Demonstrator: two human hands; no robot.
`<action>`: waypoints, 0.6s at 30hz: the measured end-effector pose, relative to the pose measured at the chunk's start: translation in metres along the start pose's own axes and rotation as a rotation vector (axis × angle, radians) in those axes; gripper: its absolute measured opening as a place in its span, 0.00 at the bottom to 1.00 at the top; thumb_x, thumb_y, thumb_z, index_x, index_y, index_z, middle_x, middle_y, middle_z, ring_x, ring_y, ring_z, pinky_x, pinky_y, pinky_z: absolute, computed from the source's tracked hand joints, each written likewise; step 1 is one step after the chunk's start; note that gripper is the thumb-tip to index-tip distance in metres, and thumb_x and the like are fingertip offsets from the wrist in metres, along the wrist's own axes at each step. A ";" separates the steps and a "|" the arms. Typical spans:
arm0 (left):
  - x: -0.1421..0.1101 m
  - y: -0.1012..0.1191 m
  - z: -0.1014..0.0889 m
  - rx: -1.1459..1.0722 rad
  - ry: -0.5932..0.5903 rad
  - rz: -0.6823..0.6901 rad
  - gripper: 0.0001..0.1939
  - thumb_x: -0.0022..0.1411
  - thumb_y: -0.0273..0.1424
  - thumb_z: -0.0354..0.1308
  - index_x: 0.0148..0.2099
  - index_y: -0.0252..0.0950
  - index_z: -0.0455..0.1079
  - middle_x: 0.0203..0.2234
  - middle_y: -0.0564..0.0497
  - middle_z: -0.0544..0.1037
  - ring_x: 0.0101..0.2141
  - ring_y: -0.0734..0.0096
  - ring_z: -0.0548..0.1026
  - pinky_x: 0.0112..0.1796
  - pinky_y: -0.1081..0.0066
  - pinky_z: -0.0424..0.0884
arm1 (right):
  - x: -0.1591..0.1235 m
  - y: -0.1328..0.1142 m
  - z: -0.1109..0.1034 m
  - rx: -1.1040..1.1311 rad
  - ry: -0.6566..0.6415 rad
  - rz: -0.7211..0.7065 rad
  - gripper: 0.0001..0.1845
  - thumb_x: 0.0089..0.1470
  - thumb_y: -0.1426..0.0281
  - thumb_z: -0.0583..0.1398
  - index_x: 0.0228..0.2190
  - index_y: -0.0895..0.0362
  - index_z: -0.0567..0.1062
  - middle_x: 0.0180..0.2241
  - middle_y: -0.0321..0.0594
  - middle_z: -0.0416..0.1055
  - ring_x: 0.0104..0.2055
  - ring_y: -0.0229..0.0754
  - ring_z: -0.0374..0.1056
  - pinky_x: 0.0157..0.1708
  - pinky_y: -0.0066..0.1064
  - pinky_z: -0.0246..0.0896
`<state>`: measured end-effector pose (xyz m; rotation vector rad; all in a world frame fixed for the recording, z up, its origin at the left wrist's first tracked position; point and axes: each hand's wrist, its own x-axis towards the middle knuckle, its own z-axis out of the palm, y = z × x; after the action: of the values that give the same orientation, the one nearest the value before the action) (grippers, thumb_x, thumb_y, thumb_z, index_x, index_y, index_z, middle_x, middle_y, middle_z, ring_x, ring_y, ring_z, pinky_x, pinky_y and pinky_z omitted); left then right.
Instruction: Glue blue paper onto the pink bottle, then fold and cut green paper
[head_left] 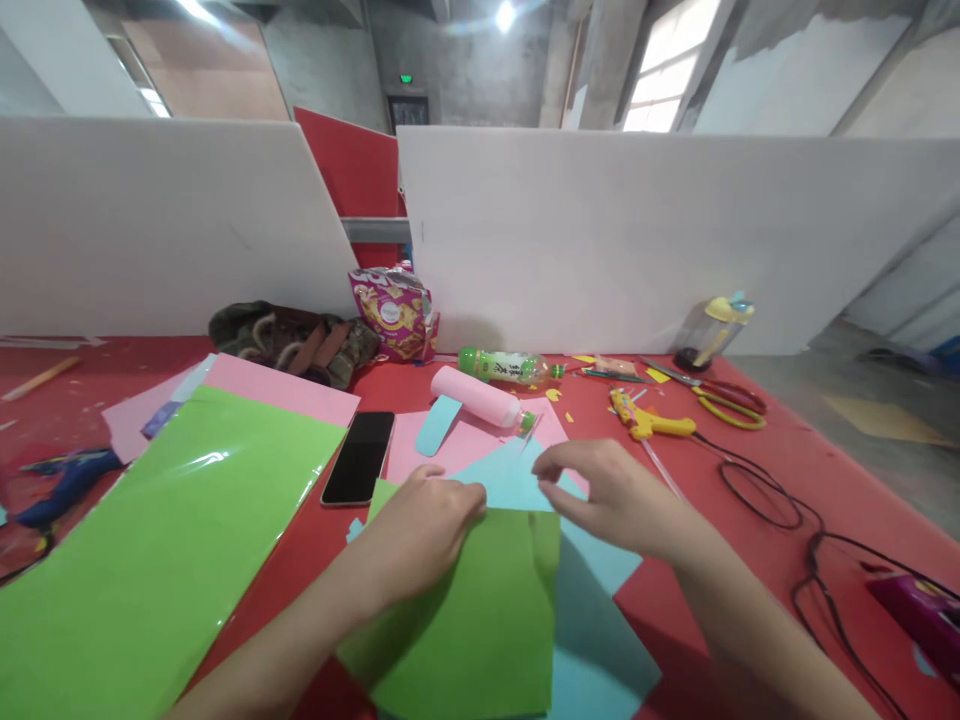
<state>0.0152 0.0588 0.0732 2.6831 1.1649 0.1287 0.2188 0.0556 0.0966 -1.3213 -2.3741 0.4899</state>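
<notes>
Smooth, bright green paper (480,620) lies closest, on top of a light blue paper sheet (607,640) on the red table (289,555). From the left, there is a big, shiny green sheet (187,480), then a flat black phone (360,458). Next, the left hand (439,510) has bent fingers at the top edge of the green paper, maybe so it won't slide. Its fingertips are hidden, so I cannot tell if it pinches or just presses. Past it, a round pink bottle with a green cap (476,397) lies on its side. The right hand (600,485) is over the blue sheet, thumb and fingers curved but apart, with nothing seen in it. Farther right, a yellow plastic glue gun (651,417) lies down, perhaps to be easy to reach. The green paper is under the left hand and to the left of the right hand.
</notes>
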 end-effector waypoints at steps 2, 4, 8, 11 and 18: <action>0.001 0.005 0.005 -0.032 -0.006 0.031 0.13 0.60 0.23 0.39 0.28 0.35 0.63 0.20 0.52 0.72 0.24 0.71 0.69 0.36 0.68 0.61 | 0.000 -0.007 0.011 -0.001 -0.077 -0.044 0.08 0.48 0.72 0.52 0.30 0.59 0.71 0.27 0.40 0.71 0.30 0.37 0.65 0.31 0.27 0.55; 0.002 0.009 0.008 -0.037 -0.001 0.044 0.14 0.61 0.25 0.39 0.28 0.35 0.63 0.20 0.51 0.72 0.24 0.70 0.69 0.33 0.69 0.62 | 0.001 -0.012 0.022 -0.036 -0.174 -0.056 0.08 0.48 0.75 0.51 0.26 0.59 0.70 0.24 0.39 0.70 0.27 0.36 0.64 0.28 0.25 0.53; 0.006 0.012 0.012 -0.034 0.026 0.038 0.15 0.62 0.27 0.37 0.28 0.34 0.63 0.20 0.51 0.71 0.25 0.68 0.68 0.32 0.69 0.61 | 0.005 -0.015 0.034 -0.139 -0.210 -0.026 0.10 0.49 0.76 0.50 0.21 0.59 0.67 0.21 0.39 0.68 0.23 0.34 0.61 0.23 0.24 0.48; 0.008 0.011 0.013 -0.059 0.036 0.005 0.14 0.61 0.28 0.39 0.27 0.35 0.62 0.20 0.51 0.70 0.25 0.69 0.68 0.28 0.71 0.60 | 0.007 -0.014 0.034 -0.181 -0.190 -0.030 0.09 0.47 0.75 0.51 0.19 0.59 0.67 0.19 0.38 0.67 0.22 0.34 0.59 0.22 0.24 0.46; 0.011 0.004 0.015 -0.196 0.038 -0.032 0.13 0.58 0.27 0.42 0.23 0.36 0.61 0.17 0.55 0.67 0.20 0.75 0.63 0.24 0.75 0.54 | 0.007 -0.007 0.028 -0.230 -0.151 0.007 0.08 0.43 0.76 0.52 0.20 0.59 0.71 0.19 0.38 0.69 0.20 0.33 0.57 0.21 0.25 0.43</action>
<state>0.0282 0.0615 0.0599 2.5001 1.1423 0.2753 0.1967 0.0545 0.0770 -1.4351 -2.6160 0.3366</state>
